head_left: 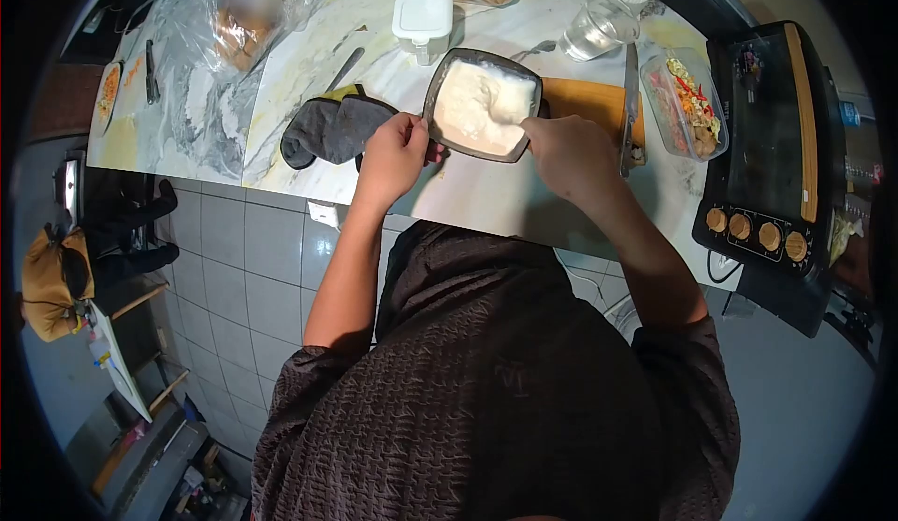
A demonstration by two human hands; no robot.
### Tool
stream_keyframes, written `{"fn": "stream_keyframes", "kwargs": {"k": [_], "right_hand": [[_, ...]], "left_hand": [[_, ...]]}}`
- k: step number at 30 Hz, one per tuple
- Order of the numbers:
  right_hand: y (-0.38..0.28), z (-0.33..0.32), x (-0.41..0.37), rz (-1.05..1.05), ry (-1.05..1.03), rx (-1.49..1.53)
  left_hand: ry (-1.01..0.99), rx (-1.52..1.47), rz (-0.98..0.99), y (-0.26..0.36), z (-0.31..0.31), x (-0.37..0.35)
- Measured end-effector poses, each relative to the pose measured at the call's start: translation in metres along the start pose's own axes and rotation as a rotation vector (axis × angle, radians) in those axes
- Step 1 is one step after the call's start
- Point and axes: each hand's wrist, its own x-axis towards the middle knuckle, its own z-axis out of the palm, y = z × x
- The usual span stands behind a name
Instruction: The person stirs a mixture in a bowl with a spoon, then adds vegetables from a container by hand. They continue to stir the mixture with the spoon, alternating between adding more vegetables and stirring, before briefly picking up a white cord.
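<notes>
A dark square dish (482, 155) is held up over the front edge of the counter. A thick, off-white creamy mixture (472, 105) lies in it, with an uneven surface. My left hand (398, 154) is closed on the dish's lower left corner. At the lower right side, my right hand (572, 153) is closed on the rim, its fingertips partly hidden. Left of the dish, close to my left hand, lies a dark grey oven mitt (332, 131). A wooden cutting board (585, 100) is partly covered by the dish and my right hand.
A knife (630, 100) lies along the board's right side. Beyond it are a plastic tub of chopped ingredients (687, 114) and a toaster oven (762, 147). A clear jug (599, 30) and a white lidded container (423, 21) stand behind. At left lies a plastic bag (248, 25).
</notes>
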Motion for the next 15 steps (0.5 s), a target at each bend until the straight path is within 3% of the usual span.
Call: {"fn": "stream_keyframes", "kwargs": {"k": [4, 6, 9, 13, 15], "right_hand": [[0.003, -0.009, 0.005, -0.068, 0.039, 0.047], [0.003, -0.006, 0.006, -0.007, 0.169, -0.005], [-0.001, 0.003, -0.002, -0.012, 0.035, 0.003], [-0.010, -0.005, -0.004, -0.030, 0.014, 0.096], [-0.011, -0.005, 0.000, -0.002, 0.184, 0.104]], "left_hand": [[0.008, -0.008, -0.015, 0.000, 0.001, -0.001], [0.003, -0.020, -0.018, -0.001, 0.002, -0.001], [-0.013, -0.063, -0.013, -0.004, 0.003, 0.000], [-0.012, -0.056, -0.019, -0.006, 0.004, -0.001], [-0.017, -0.062, -0.012, -0.006, 0.003, 0.000]]}}
